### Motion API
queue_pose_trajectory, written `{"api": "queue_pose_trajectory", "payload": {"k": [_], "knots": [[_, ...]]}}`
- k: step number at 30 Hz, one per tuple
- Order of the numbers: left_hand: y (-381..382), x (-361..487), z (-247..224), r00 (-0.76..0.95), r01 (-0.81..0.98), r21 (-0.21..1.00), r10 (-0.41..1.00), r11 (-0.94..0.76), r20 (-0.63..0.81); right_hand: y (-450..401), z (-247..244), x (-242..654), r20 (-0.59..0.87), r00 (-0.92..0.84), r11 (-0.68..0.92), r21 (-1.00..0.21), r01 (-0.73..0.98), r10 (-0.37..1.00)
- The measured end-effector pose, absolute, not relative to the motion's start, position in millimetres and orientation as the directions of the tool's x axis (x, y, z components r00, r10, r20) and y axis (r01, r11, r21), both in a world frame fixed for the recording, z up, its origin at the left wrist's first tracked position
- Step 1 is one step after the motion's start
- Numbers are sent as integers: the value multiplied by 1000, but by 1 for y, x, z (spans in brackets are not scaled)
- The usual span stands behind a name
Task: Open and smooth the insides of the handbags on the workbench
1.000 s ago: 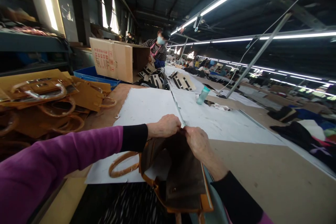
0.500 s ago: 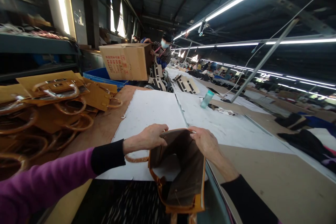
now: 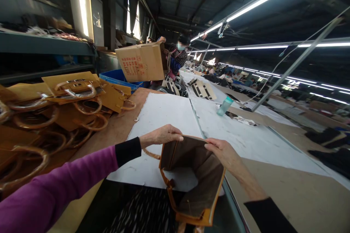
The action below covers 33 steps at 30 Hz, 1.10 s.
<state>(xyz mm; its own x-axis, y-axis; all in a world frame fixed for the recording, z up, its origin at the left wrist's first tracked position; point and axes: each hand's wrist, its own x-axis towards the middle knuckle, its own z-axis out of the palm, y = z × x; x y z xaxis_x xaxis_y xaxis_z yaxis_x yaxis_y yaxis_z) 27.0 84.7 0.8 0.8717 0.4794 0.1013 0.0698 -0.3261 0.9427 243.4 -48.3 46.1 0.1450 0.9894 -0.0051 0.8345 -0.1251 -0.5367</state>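
Note:
A tan handbag (image 3: pixel 206 174) with a dark brown lining hangs between my hands, its mouth facing me. My left hand (image 3: pixel 164 134) pinches the top rim at the left. At the rim's right part, my right hand (image 3: pixel 222 149) grips with thumb and fingers. One tan handle (image 3: pixel 151 154) sticks out to the left of the bag, and handle ends show below its lower edge. Through an opening in the bag the white sheet beneath is visible.
Several tan bags with rounded handles (image 3: pixel 79 94) are heaped at left. Beyond are a blue crate (image 3: pixel 111 76), a cardboard box (image 3: pixel 142 63) and a person (image 3: pixel 176 56) behind it. A teal bottle (image 3: pixel 225 106) stands on the white-covered table (image 3: pixel 175 109); a slanted metal pole (image 3: pixel 298 65) rises at right.
My view has turned slightly left. The bag's mouth is spread wider, with my hands still on its rim. The cardboard box tilts more, and the person's hand is on its top.

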Motion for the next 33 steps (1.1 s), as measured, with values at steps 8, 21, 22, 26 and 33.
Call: {"api": "queue_pose_trajectory", "payload": {"k": [8,21,22,26,33], "knots": [[86,34,12,817,232,901,577,-366,24,-34,44,250,-33,140,-134,-551,824,990],[88,86,41,908,268,743,418,-613,17,-28,50,238,-14,209,-199,-383,902,978],[85,89,40,895,284,740,446,-610,24,-27,50,236,-10,220,-209,-362,909,975],[77,89,36,853,322,760,521,-565,25,-20,49,229,11,143,-125,-423,897,990],[77,87,38,849,339,702,525,-626,58,-15,49,227,32,155,-130,-387,913,987]]}}
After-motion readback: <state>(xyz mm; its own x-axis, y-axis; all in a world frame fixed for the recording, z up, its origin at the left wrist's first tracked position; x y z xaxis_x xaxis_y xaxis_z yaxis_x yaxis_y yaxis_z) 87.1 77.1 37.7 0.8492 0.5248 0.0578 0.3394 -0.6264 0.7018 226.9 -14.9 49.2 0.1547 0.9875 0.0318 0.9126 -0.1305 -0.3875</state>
